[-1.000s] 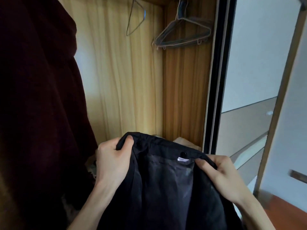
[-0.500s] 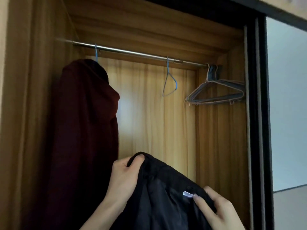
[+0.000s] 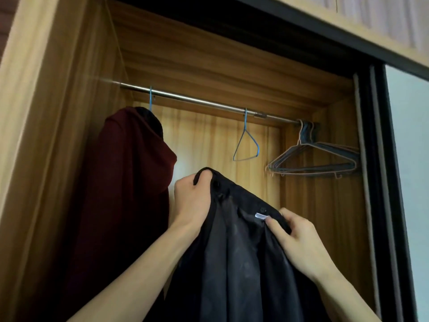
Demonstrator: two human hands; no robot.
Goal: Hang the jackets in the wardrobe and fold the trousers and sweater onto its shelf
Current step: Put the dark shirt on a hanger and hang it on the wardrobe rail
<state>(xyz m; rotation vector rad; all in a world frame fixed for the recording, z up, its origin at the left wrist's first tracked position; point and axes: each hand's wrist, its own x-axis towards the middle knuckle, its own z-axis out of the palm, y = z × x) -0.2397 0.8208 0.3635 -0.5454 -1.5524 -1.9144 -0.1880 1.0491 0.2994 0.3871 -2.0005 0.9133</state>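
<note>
I hold a black jacket [image 3: 234, 256] up in front of the open wardrobe, its lining facing me. My left hand [image 3: 192, 201] grips the collar's left end, which is raised highest. My right hand [image 3: 299, 242] pinches the collar by the small white label [image 3: 260, 216]. A dark red jacket [image 3: 130, 182] hangs on a blue hanger at the left of the metal rail [image 3: 204, 101]. An empty blue wire hanger [image 3: 246, 142] hangs on the rail just above the black jacket.
A bunch of grey wire hangers [image 3: 318, 159] hangs at the rail's right end. The wardrobe's wooden side wall [image 3: 53, 135] is at the left, and the dark frame of its sliding door [image 3: 380, 182] stands at the right.
My view has tilted upward from the wardrobe's lower part to the rail. Both hands have lifted the black jacket higher, toward the empty blue hanger.
</note>
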